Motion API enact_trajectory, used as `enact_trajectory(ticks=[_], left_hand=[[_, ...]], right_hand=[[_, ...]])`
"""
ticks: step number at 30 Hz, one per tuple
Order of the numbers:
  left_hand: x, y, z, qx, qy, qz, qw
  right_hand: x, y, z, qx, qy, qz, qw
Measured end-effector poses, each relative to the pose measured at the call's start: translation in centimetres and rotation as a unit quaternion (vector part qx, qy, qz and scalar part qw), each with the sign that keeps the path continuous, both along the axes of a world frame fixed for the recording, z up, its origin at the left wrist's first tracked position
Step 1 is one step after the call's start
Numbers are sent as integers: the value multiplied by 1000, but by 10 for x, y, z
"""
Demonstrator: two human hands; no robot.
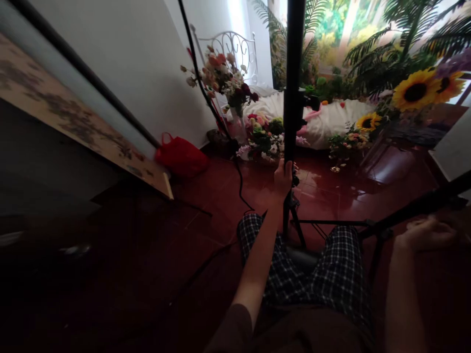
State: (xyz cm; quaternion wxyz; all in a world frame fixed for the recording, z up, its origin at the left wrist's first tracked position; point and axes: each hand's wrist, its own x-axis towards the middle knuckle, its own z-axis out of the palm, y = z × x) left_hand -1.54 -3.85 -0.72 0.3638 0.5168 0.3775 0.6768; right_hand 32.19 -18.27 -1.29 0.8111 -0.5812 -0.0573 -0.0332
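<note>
My left hand [283,178] is wrapped round an upright black light stand [293,63] that rises in front of me, just below a clamp collar on its pole. The stand's legs spread on the floor between my knees. My right hand [427,234] is at the right, its fingers curled in dim light, below and close to a second black pole [415,206] that slants up to the right edge. Whether it touches that pole, or holds something small, I cannot make out.
Flower bouquets [228,73], sunflowers [415,92] and a white cloth [338,120] lie beyond the stand. A red bag [182,156] sits against the wall, beside a floral panel [81,122]. A black cable [241,179] runs down to the red floor [206,196].
</note>
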Motion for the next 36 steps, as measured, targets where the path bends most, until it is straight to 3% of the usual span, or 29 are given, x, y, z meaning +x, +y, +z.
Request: enact_trajectory(ticks=[3, 7, 9, 12, 15, 18, 22, 26, 30, 33, 36], left_hand=[[1, 3, -3, 7, -32, -27, 999], [0, 6, -6, -1, -68, -67, 995], [-1, 7, -8, -12, -75, -86, 993], [-2, 6, -10, -33, -81, -107, 990], [-3, 2, -9, -39, -95, -109, 989], [-3, -2, -8, -25, -113, -110, 987], [-4, -5, -12, -6, -102, -99, 990], [-5, -4, -19, 8, -77, -76, 994], [-6, -4, -21, 5, -75, -79, 994], [-6, -7, -17, 0, -66, -69, 995], [-5, -11, -15, -5, -72, -48, 996]], right_hand=[[-40, 14, -10, -4, -43, 116, 992], [-99, 39, -9, -14, -71, 324, 943], [-127, 49, -6, -62, -76, 447, 889], [-165, 58, 1, -130, -52, 614, 777], [-195, 65, 11, -157, 9, 717, 679], [-216, 72, 24, -155, 60, 764, 623], [-228, 78, 34, -145, 90, 785, 595], [-227, 77, 31, -214, 83, 785, 575], [-226, 72, 33, -240, 129, 812, 516], [-228, 70, 39, -199, 216, 835, 466], [-230, 69, 40, -91, 358, 835, 408]])
